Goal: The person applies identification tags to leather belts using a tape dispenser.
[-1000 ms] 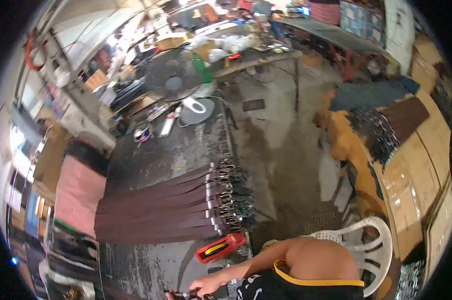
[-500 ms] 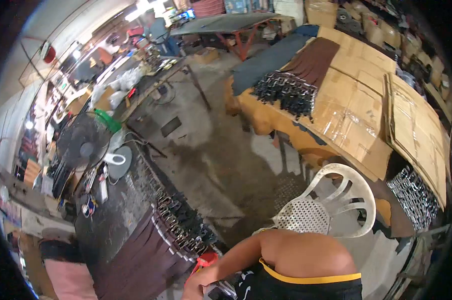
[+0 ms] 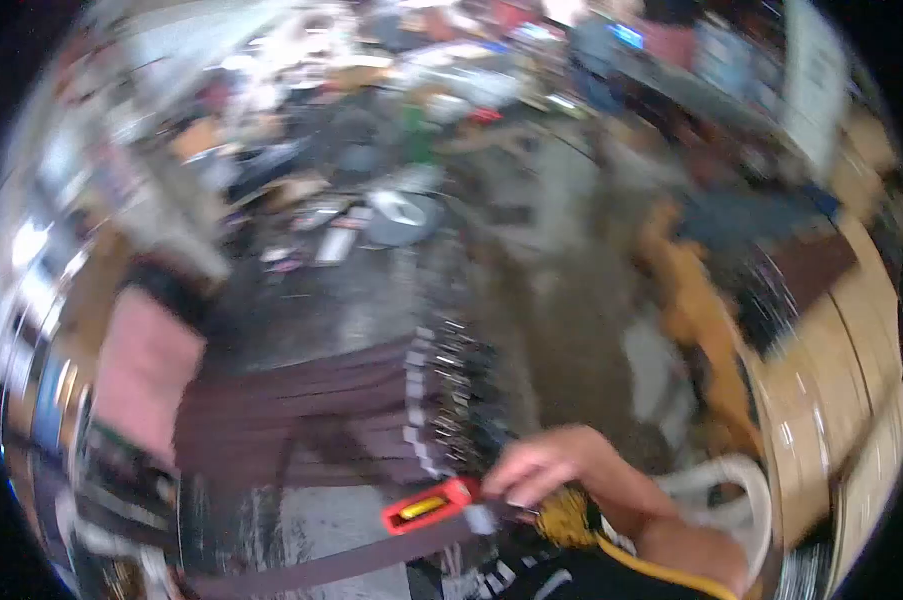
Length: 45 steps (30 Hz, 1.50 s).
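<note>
My right hand (image 3: 539,468) is at the bottom centre, fingers bent and pressed round the buckle end of a dark brown belt (image 3: 361,560). A pale tag (image 3: 479,519) shows on this belt just beside the fingers. The strap slants down to the lower left edge, where its other end is lost. Just left of my fingertips lies a red tool with a yellow part (image 3: 429,507), blurred. Beyond it a row of brown belts (image 3: 301,415) lies side by side on the dark table, their metal buckles (image 3: 456,390) at the right edge. My left hand cannot be made out.
A pink cloth-like item (image 3: 146,360) lies at the left. A fan (image 3: 356,150) and clutter stand at the table's far end. To the right are a white plastic chair (image 3: 751,500), cardboard sheets (image 3: 821,370) and more buckled belts (image 3: 771,290). Everything is smeared by motion.
The view has swung left, towards the table. My right hand has risen from beside the red tool at the bottom edge, and one belt now stretches apart from the row.
</note>
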Each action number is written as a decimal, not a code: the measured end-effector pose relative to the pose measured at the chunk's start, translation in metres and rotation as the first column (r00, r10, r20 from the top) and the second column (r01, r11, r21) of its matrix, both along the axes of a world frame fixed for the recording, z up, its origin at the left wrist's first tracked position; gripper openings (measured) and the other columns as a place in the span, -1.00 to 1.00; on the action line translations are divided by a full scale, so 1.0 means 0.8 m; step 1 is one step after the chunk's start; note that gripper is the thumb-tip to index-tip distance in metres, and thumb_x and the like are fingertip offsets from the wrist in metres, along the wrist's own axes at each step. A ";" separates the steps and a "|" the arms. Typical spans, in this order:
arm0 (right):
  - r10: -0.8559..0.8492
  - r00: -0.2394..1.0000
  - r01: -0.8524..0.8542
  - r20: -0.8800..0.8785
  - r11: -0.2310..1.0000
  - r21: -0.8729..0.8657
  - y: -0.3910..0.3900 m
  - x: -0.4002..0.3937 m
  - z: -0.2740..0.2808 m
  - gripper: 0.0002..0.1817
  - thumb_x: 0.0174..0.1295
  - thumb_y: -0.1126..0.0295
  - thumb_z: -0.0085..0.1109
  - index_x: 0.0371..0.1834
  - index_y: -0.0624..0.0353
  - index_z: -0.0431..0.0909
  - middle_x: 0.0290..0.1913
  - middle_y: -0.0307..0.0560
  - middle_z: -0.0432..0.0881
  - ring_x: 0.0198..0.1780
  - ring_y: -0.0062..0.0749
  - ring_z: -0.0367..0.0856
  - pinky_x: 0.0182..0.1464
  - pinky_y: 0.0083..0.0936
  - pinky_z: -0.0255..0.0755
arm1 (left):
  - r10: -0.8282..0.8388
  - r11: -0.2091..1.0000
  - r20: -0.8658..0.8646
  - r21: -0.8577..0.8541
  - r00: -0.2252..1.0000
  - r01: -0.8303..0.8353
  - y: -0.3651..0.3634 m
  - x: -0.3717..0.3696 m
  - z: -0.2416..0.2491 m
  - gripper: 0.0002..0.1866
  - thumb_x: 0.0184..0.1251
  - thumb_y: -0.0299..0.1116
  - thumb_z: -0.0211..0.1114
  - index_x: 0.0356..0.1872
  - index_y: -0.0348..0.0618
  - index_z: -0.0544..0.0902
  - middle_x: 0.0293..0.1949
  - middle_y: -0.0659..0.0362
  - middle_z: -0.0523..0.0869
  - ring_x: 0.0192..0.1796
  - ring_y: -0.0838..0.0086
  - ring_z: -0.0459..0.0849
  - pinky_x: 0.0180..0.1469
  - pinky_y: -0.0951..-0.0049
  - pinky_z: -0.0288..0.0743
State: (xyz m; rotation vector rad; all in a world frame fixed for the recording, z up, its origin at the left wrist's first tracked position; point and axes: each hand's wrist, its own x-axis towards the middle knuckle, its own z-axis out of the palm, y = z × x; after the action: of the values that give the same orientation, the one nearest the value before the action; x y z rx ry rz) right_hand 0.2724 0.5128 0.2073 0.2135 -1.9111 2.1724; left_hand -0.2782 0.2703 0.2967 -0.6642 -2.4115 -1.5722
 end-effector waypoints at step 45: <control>-0.619 0.569 0.642 0.541 0.746 0.178 0.173 -0.057 -0.152 -0.78 0.36 0.45 0.16 -0.03 0.37 0.60 -0.40 -0.18 0.63 -0.50 -0.59 0.57 -0.42 -0.57 0.51 | -0.454 0.891 0.251 0.148 0.855 0.429 0.307 -0.052 -0.249 -0.43 0.21 -0.37 0.38 0.26 -0.35 0.55 -0.17 0.18 0.72 -0.25 0.56 0.64 -0.24 0.49 0.56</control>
State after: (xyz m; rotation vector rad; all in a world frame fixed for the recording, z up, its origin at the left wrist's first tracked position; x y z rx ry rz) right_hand 0.2266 0.6515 0.0856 -1.1083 -1.7737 1.8392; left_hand -0.3197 0.5161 0.0974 -1.1141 -2.4847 -2.0618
